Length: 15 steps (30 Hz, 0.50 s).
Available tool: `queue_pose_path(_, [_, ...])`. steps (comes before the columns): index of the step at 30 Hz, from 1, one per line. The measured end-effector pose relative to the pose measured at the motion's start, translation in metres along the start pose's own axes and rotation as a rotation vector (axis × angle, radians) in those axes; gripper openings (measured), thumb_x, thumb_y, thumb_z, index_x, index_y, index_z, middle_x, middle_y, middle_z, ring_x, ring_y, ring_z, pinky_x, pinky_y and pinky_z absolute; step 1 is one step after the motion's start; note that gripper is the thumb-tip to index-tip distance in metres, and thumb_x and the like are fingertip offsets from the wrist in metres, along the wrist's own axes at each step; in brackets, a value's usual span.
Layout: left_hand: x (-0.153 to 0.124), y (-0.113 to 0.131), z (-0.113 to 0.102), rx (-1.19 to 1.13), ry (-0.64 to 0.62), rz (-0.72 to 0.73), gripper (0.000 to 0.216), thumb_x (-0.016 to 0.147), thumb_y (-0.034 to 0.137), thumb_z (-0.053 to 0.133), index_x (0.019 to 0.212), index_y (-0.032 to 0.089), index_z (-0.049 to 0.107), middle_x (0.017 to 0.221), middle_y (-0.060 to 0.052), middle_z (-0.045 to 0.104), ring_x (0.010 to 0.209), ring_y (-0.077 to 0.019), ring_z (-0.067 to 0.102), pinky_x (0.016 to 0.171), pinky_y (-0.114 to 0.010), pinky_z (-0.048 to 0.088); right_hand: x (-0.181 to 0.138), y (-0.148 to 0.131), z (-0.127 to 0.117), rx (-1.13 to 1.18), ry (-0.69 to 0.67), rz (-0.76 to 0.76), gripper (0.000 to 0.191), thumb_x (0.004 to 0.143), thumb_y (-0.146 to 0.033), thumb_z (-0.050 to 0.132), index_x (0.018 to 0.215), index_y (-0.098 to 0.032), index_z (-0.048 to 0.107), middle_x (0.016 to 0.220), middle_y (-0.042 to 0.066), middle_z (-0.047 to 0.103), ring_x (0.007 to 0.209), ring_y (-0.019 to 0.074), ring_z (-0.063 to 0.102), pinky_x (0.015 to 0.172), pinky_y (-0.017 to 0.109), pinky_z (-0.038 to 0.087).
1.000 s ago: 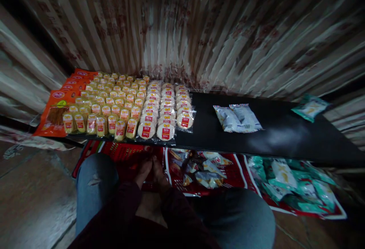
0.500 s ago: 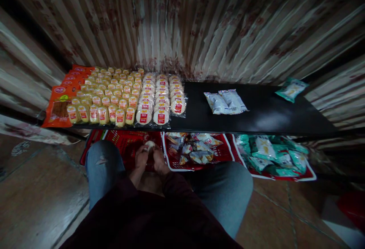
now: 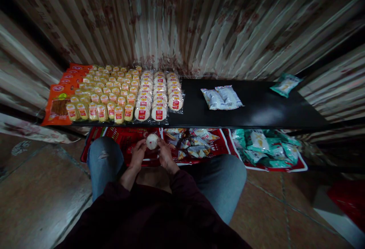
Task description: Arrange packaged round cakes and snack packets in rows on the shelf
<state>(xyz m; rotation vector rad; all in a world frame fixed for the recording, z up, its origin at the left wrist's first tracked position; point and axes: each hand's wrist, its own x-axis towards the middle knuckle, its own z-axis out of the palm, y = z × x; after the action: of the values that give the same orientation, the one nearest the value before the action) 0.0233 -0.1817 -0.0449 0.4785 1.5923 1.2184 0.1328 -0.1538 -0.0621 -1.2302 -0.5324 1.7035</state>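
Just one cracker [image 3: 152,141], two hands [image 3: 138,154]

Pleated, patterned curtain [image 3: 159,21] across the far side. On the shelf [image 3: 256,108]: orange pkts [image 3: 58,106] overlapping at far L end, rows of small yellow-wrapped cakes [image 3: 107,111] beside them; two blue-white pkts [image 3: 221,99] R of centre, touching; one green pkt [image 3: 286,84] near R end. Below, R basket [image 3: 295,170] w/ a heap of green-white pkts [image 3: 258,142]. Tiled floor [image 3: 37,192]; near R, a red item [image 3: 349,199] (too dark to ID) by a whitish block [image 3: 332,209].
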Motion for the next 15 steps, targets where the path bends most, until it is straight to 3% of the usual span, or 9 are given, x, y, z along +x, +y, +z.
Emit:
queue_pose_path(4, [-0.007, 0.001, 0.004, -0.125, -0.070, -0.143, 0.035, 0.073, 0.038, 0.065, 0.103, 0.020, 0.066, 0.116, -0.010, 0.065, 0.105, -0.0220, 0.060, 0.091, -0.036, 0.044, -0.014, -0.003, -0.003, -0.239, -0.150, -0.223, 0.038, 0.075, -0.039, 0.062, 0.109, -0.022, 0.067, 0.112, 0.004, 0.069, 0.104, 0.0197, 0.062, 0.096, 0.035, 0.045])
queue_pose_path(8, [-0.010, 0.001, 0.008, -0.282, -0.153, -0.158, 0.039, 0.076, 0.041, 0.062, 0.109, 0.020, 0.064, 0.117, -0.008, 0.066, 0.111, -0.0209, 0.058, 0.094, -0.033, 0.043, -0.025, 0.003, -0.002, -0.524, -0.123, -0.440, 0.032, 0.077, -0.027, 0.060, 0.108, -0.025, 0.069, 0.124, 0.003, 0.063, 0.117, 0.0197, 0.055, 0.106, 0.037, 0.037])
queue_pose_path(15, [-0.012, 0.008, 0.009, -0.338, -0.045, -0.164, 0.030, 0.081, 0.025, 0.052, 0.106, 0.015, 0.065, 0.103, -0.007, 0.070, 0.095, -0.0164, 0.064, 0.082, -0.025, 0.048, -0.034, 0.008, -0.001, -0.694, -0.093, -0.576, 0.030, 0.080, -0.018, 0.055, 0.103, -0.027, 0.071, 0.125, 0.004, 0.061, 0.121, 0.0202, 0.049, 0.108, 0.039, 0.034])
